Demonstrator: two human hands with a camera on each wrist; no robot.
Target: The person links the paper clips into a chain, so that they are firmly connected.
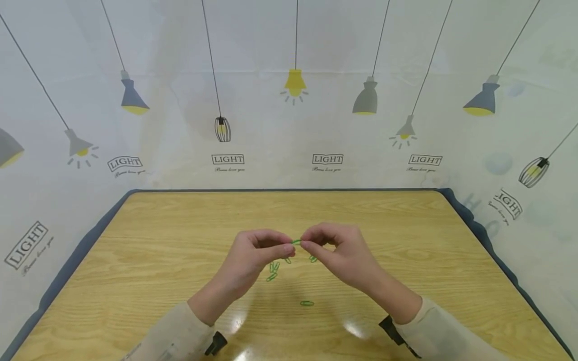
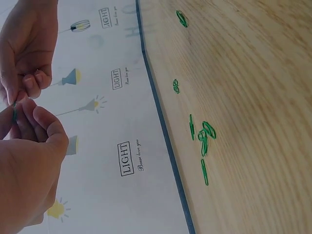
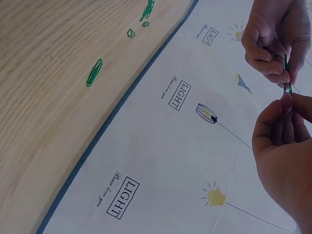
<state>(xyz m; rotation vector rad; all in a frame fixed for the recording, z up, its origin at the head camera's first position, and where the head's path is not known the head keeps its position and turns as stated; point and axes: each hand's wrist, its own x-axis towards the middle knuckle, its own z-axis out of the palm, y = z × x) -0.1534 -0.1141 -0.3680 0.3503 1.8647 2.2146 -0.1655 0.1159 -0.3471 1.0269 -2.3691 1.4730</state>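
Note:
Above the middle of the table, my left hand and right hand meet almost fingertip to fingertip. Between them is a green paper clip, pinched by thumb and fingers from each side. The right wrist view shows green wire bridging the gap, and a green piece also sticks up along the left fingers; whether this is one clip or two linked ones I cannot tell. Below the left hand lies a loose group of green paper clips. Partly hidden by the right hand are more clips.
A single green paper clip lies nearer the front of the wooden table. Dark blue edging runs along the table's back and sides. Behind it stands a white sheet printed with lamps.

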